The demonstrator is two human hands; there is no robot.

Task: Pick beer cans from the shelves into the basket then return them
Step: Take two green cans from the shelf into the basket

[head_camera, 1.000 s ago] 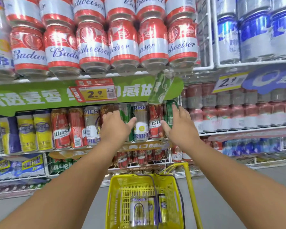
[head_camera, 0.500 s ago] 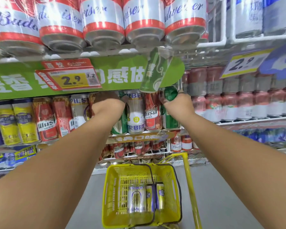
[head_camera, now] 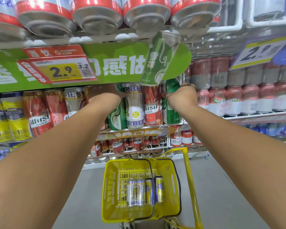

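On floor: yellow basket (head_camera: 109,192), three cans (head_camera: 135,193) | left hand (head_camera: 104,95), right hand (head_camera: 182,95) each gripping green shelf can (head_camera: 171,111)

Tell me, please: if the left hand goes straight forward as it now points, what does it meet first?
Most likely the green can on the shelf. The left hand already seems to touch its top, beside the white can, though depth is unclear.

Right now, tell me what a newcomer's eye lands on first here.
Two bare arms reach to the middle shelf: the left hand on a green can, the right hand on another green can. Below stands a yellow basket holding cans.
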